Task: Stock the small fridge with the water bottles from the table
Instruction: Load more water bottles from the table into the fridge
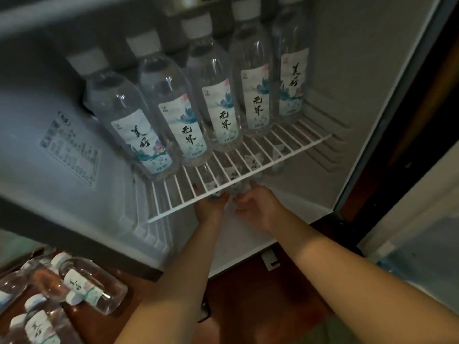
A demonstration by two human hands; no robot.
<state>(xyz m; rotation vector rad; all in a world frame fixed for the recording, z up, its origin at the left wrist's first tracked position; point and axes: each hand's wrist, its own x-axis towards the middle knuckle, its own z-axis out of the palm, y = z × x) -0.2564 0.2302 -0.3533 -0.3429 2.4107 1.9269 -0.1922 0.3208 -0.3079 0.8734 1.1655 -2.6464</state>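
The small fridge (347,70) stands open. Several clear water bottles with white caps, such as the bottle (139,125) at the left, stand in a row on its white wire shelf (171,202). More bottles (253,162) stand on the fridge floor and show through the wires. Both my hands reach in under the shelf's front edge. My left hand (207,209) curls round a bottle (213,187) on the lower level. My right hand (258,204) grips the neighbouring bottle (239,188). The shelf hides my fingertips. Several bottles (92,284) lie on the brown table at the bottom left.
The fridge door (422,244) hangs open at the right, with a white hinge piece (270,261) below the fridge's front edge. A printed label (69,150) is stuck to the left inner wall. The front half of the wire shelf carries nothing.
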